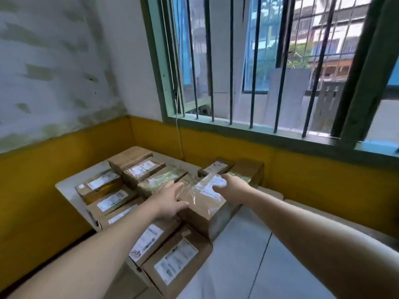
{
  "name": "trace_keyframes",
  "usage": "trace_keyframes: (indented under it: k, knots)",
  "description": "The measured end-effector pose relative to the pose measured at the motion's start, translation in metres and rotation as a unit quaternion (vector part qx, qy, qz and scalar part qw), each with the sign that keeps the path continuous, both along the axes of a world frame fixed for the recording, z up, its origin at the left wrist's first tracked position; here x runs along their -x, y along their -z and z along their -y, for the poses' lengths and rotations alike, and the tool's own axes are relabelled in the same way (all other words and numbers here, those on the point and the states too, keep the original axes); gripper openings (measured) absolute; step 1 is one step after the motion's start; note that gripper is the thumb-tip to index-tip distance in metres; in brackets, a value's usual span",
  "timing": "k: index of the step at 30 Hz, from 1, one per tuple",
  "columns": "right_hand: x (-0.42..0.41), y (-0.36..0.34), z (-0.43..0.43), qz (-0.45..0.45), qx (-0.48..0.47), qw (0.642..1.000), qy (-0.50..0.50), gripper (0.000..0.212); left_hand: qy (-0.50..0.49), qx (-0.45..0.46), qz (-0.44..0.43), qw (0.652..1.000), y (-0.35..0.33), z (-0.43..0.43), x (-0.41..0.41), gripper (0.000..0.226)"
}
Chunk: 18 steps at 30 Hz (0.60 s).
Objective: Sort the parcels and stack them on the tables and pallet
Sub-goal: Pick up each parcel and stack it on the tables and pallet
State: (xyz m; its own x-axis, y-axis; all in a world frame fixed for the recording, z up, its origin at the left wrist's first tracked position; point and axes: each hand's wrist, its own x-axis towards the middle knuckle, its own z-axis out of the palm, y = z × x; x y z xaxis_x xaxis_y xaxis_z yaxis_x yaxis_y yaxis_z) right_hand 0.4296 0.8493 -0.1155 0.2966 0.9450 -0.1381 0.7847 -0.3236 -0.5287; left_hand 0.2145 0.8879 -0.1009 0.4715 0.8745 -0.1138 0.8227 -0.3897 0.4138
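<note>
Taped parcel [205,210] on worktop [237,255] | left hand [170,199]: fingers spread, touching its left edge | right hand [231,186]: fingers relaxed, resting on top

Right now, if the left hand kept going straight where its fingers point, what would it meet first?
Probably the big taped parcel: the left hand seems to touch its near edge, fingers aimed across its top toward the right hand. Depth is unclear.

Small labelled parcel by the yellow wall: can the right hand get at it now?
Probably yes: the right hand rests on the taped parcel just before the small parcel, whose top is bare, nothing between.
</note>
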Motion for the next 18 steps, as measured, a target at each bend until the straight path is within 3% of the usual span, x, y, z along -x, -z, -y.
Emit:
trace_keyframes:
  k: [6, 18]
  knots:
    - [0.026, 0.019, -0.081, -0.009, 0.001, 0.998, 0.069, 0.066, 0.066, 0.052, 0.052, 0.995, 0.017, -0.103, 0.021, 0.071]
    - [0.007, 0.040, -0.190, -0.033, 0.029, 0.981, 0.188, 0.058, 0.172, 0.072, 0.008, 0.982, 0.043, -0.264, -0.028, 0.073]
